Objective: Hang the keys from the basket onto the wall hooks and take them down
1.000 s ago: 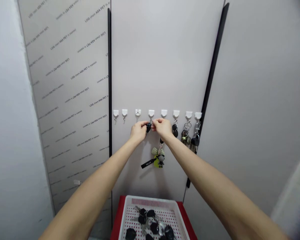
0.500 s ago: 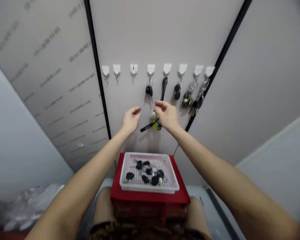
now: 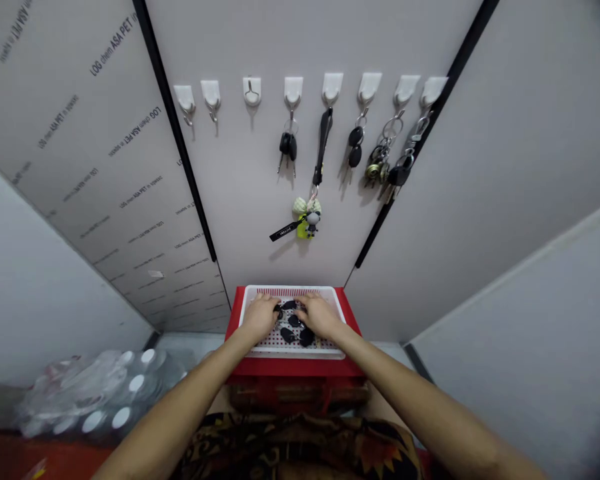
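Both hands are down in a white plastic basket (image 3: 300,353) that holds several black-headed keys (image 3: 307,337). At the basket's left, my left hand (image 3: 261,315) has its fingertips closed at a black key (image 3: 279,311); the grip is partly hidden. Across from it, my right hand (image 3: 321,315) hovers over or touches the keys, thumb and fingers apart. On the wall, a black strap (image 3: 323,147) hangs from a hook with a grey figure charm (image 3: 313,220), a pale bow and a black tag (image 3: 284,231).
White adhesive hooks (image 3: 293,90) run along the wall; the three leftmost carry nothing. Key bunches (image 3: 289,143) hang from others, including brass keys (image 3: 377,167). A red box (image 3: 300,368) supports the basket. Wrapped bottles (image 3: 110,393) stand on the floor at left.
Both hands have dropped from beside the hanging strap on the wall into the basket. The strap and its charms now hang free of my right hand. The view has shifted.
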A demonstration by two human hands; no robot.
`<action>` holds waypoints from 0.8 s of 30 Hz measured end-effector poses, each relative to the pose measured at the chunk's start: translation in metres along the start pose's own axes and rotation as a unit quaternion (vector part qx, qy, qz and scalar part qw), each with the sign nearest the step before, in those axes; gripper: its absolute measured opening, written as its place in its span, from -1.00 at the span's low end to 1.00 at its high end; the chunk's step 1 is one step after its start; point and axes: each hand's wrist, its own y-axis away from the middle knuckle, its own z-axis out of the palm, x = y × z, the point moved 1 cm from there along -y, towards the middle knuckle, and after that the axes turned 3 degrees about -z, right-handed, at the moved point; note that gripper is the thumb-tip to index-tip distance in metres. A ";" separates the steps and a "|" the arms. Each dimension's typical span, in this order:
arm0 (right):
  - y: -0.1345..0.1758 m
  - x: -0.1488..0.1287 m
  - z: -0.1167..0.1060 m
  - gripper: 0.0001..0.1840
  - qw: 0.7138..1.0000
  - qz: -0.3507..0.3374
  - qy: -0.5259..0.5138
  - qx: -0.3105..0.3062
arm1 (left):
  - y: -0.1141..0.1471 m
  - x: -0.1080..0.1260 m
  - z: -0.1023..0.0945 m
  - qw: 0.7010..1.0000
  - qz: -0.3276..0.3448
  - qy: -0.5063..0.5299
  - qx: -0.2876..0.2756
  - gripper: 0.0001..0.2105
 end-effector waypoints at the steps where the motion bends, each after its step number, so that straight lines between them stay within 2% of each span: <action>1: -0.001 -0.002 0.001 -0.67 1.000 -0.014 -0.001 -0.004 | 0.000 0.000 0.000 1.000 -0.004 -0.004 -0.003 -0.73; 5: -0.004 -0.007 0.005 -0.71 0.998 -0.057 -0.025 -0.011 | -0.002 -0.002 0.002 0.999 -0.022 0.031 -0.008 -0.79; 8: -0.005 -0.008 0.004 -0.75 0.996 -0.047 -0.073 0.009 | -0.002 -0.003 0.001 0.991 -0.025 0.129 -0.008 -0.80; 11: -0.007 -0.009 -0.002 -0.73 0.984 -0.028 -0.170 0.041 | -0.003 -0.003 -0.003 0.960 -0.033 0.276 -0.014 -0.79; 15: -0.010 -0.015 -0.015 -0.77 0.946 -0.023 -0.322 0.012 | -0.003 -0.005 -0.013 0.915 -0.034 0.402 -0.008 -0.81; 19: -0.016 -0.023 -0.032 -0.82 0.919 -0.002 -0.393 0.023 | -0.004 -0.006 -0.031 0.904 -0.019 0.426 0.011 -0.84; 24: -0.023 -0.033 -0.054 -0.90 0.907 0.002 -0.422 0.011 | -0.004 -0.002 -0.053 0.921 0.027 0.388 0.020 -0.87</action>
